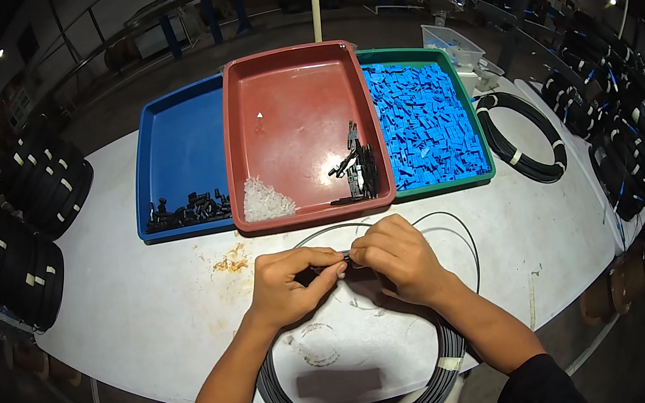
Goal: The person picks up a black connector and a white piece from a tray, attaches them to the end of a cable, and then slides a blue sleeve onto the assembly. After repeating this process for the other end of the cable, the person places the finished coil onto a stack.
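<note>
Black cable end (337, 258) between left hand (289, 288) and right hand (399, 261)

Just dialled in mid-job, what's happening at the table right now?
A person's left hand and right hand pinch a small black piece on a thin black cable over the white table. The cable runs to a black coil at the near edge. Behind sit a blue plastic tray of small black parts, a red plastic tray with clear bits and black clips, and a green tray of blue pieces.
</note>
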Available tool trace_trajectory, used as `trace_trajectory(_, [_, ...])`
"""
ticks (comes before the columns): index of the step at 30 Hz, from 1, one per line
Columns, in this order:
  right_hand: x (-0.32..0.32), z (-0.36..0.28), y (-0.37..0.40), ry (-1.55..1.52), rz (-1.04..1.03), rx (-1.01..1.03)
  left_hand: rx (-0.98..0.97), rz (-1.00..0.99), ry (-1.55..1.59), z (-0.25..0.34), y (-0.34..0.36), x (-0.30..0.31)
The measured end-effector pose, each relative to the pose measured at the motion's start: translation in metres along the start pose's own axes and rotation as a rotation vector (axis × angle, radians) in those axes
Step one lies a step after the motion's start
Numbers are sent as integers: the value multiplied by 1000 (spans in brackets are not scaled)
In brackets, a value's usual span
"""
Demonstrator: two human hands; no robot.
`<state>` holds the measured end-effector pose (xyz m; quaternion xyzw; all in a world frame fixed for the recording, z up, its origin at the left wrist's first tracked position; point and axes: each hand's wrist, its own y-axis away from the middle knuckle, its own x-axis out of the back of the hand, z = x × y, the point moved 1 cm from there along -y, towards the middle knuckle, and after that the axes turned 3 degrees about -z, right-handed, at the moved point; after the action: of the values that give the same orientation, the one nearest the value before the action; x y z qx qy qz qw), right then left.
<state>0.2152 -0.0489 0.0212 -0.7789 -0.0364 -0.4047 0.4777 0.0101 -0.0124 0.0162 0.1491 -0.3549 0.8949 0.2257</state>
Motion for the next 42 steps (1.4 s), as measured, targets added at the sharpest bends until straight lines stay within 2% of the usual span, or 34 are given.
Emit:
trace_trajectory(1, [-1, -1, 1, 13, 27, 35, 96, -5, 89, 1, 0, 0])
trace_trajectory(3, [1, -3, 2, 28, 57, 71, 114, -21, 121, 2, -2, 0])
trace_trajectory(6, [8, -7, 2, -34, -52, -5, -303, -59, -99, 0, -3, 1])
trace_trajectory(7, [7, -7, 3, -66, -123, -98, -302, -61, -101, 1, -4, 2])
trace_trajectory(8, [7, -6, 5, -98, -194, -192, -461, -102, -289, 4, -6, 3])
trace_trajectory(9, [6, -6, 4, -98, -193, -194, -620, -141, -476, 6, -7, 3])
trace_trajectory(11, [4, -5, 4, -348, -195, -404, -686, -107, -538, 3, -6, 0])
trace_trajectory(12, [4, -4, 4, -495, -232, -515, -637, -94, -491, 3, -7, 2])
trace_trajectory(13, [3, -4, 4, -494, -234, -515, -587, -81, -444, 3, -8, 3])
trace_trajectory(14, [0, -4, 3, -366, -168, -385, -491, -48, -340, 2, -7, 2])
trace_trajectory(15, [-1, -4, 3, -240, -101, -255, -490, -45, -341, 3, -5, 1])
trace_trajectory(16, [-1, -4, 2, -242, -103, -252, -252, -23, -189, 2, -3, 1])
trace_trajectory(17, [1, -3, 1, -150, -68, -135, -15, -1, -35, 1, -2, 1])
trace_trajectory(18, [2, -3, 0, -57, -32, -20, 38, 20, 15, 0, -2, 1])
trace_trajectory(19, [2, -3, 0, -57, -34, -17, 37, 22, 15, 1, -1, 0])
trace_trajectory(21, [2, -4, 2, 83, 9, 91, 318, -49, 301, 0, 0, -2])
trace_trajectory(23, [2, -4, 4, 49, 5, 64, 285, -69, 225, 2, -2, 0])
trace_trajectory(25, [-2, 2, 9, -220, -120, -240, -392, -91, -262, 2, -5, 1])
trace_trajectory(26, [-3, 0, 9, -402, -178, -440, -527, -140, -424, 3, -5, 1])
trace_trajectory(29, [-4, -1, 6, -509, -160, -492, -571, -111, -504, 0, -4, 2])
trace_trajectory(30, [-4, 0, 6, -511, -164, -492, -507, -66, -397, 3, -8, 2])
trace_trajectory(31, [-4, 1, 6, -360, -115, -340, -503, -62, -398, 4, -5, 1])
trace_trajectory(32, [-4, 0, 6, -211, -64, -187, -251, -38, -222, 2, -3, 1])
trace_trajectory(33, [-4, 0, 4, -213, -67, -183, -2, -12, -46, 0, -1, 0])
trace_trajectory(34, [-2, -3, 2, -119, -33, -71, 130, 3, 84, 1, -2, 0])
trace_trajectory(35, [0, -5, 1, -25, 1, 38, 130, 4, 84, 4, -3, -1])
trace_trajectory(37, [3, -6, 2, 29, 3, 62, 135, 0, 102, 9, -3, -2])
trace_trajectory(38, [3, -5, 3, -46, -44, -38, -65, -3, -55, 6, -2, -3])
trace_trajectory(39, [3, -5, 5, -122, -91, -137, -65, -5, -55, 7, -4, 0])
trace_trajectory(40, [-1, -7, 7, -294, -120, -375, -350, -85, -330, 13, -7, 3])
trace_trajectory(41, [-3, -5, 9, -295, -118, -379, -634, -168, -602, 16, -7, 3])
trace_trajectory(42, [-7, -2, 10, -396, -127, -419, -662, -161, -644, 13, -4, 1])
